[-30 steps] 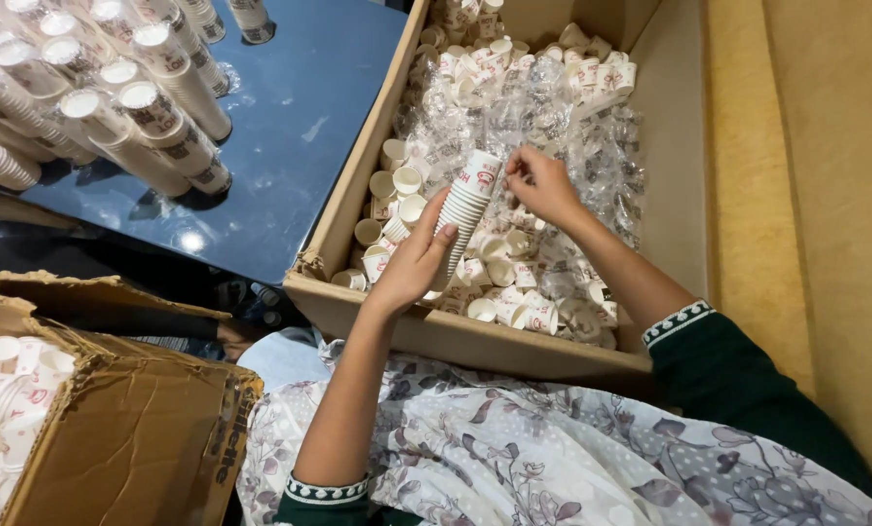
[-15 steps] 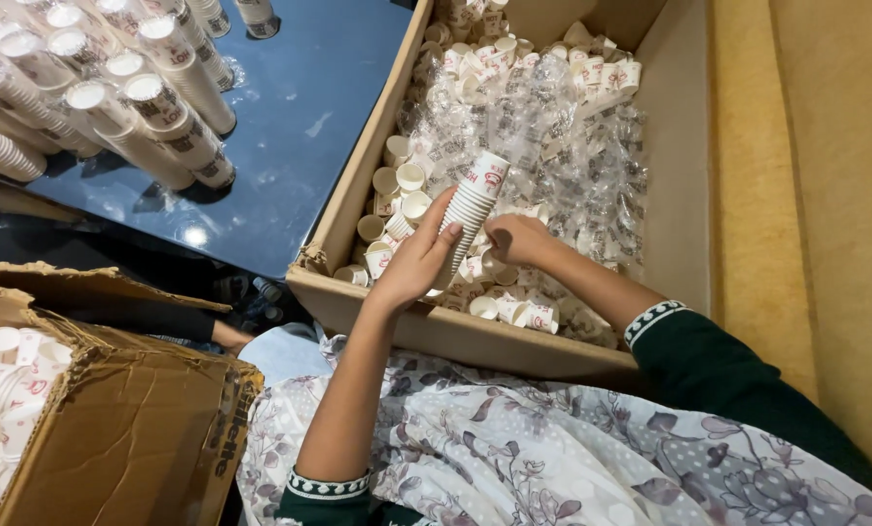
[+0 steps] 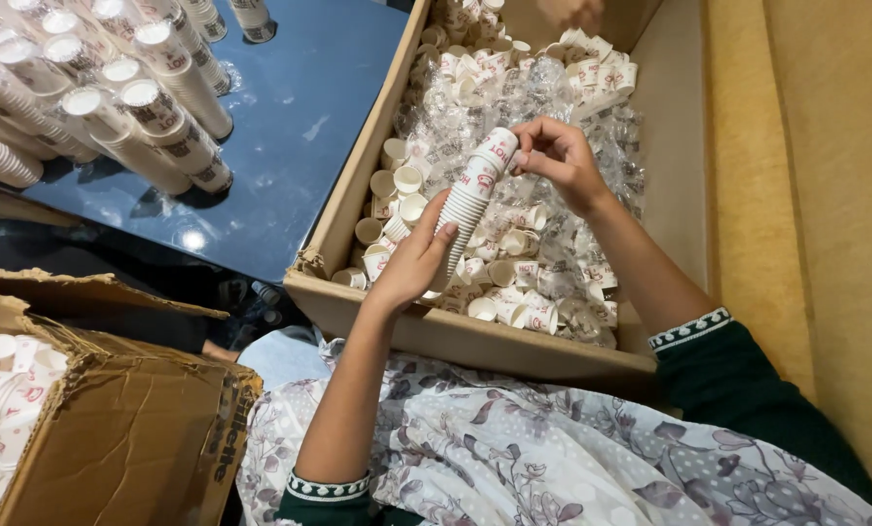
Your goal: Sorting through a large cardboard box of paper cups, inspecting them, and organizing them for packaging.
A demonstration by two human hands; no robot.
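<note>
A glossy dark blue counter (image 3: 300, 127) fills the upper left, carrying many tall stacks of white paper cups (image 3: 153, 107) lying side by side, too many to count. Against its edge sits a large open cardboard box (image 3: 358, 195), its floor heaped with loose small paper cups (image 3: 514, 282) mixed with crumpled clear plastic wrap (image 3: 543, 88). Over the box, the left hand (image 3: 417, 263) grips the lower end of a nested cup stack (image 3: 470, 190), which slants up to the right. The right hand (image 3: 558, 156) pinches the stack's top cup with fingertips closed on its rim. The cups are white with red print, smooth and tapered. Both forearms rise from dark green sleeves with white patterned cuffs, above a floral fabric (image 3: 553, 458) in grey and white. At the lower left stands a second, worn cardboard box (image 3: 134, 438) holding more cups. A mustard-coloured surface (image 3: 816, 195) runs down the right side.
</note>
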